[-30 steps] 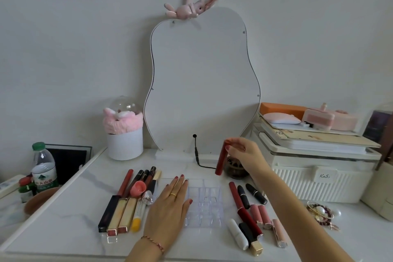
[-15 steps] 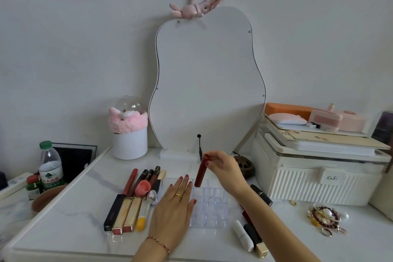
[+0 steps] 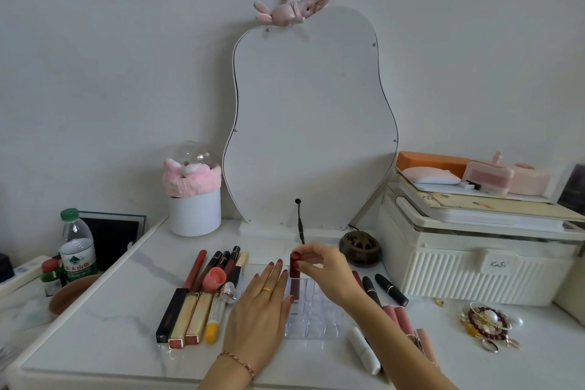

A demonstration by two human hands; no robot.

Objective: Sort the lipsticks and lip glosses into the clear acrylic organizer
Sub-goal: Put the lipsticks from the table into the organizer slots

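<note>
The right hand (image 3: pixel 323 266) is pinching a red lipstick (image 3: pixel 295 275) upright, lowering it into the organizer (image 3: pixel 316 313)'s far-left slot; the flat left hand (image 3: pixel 259 310) is steadying. Next: releasing it.

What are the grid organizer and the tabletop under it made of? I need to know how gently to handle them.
The organizer looks like clear glossy plastic, probably acrylic: the tabletop shows through its cell walls, which catch highlights. The tabletop looks like polished white marble or a marble-look laminate, given its grey veins and soft sheen; which one I cannot tell.
</note>
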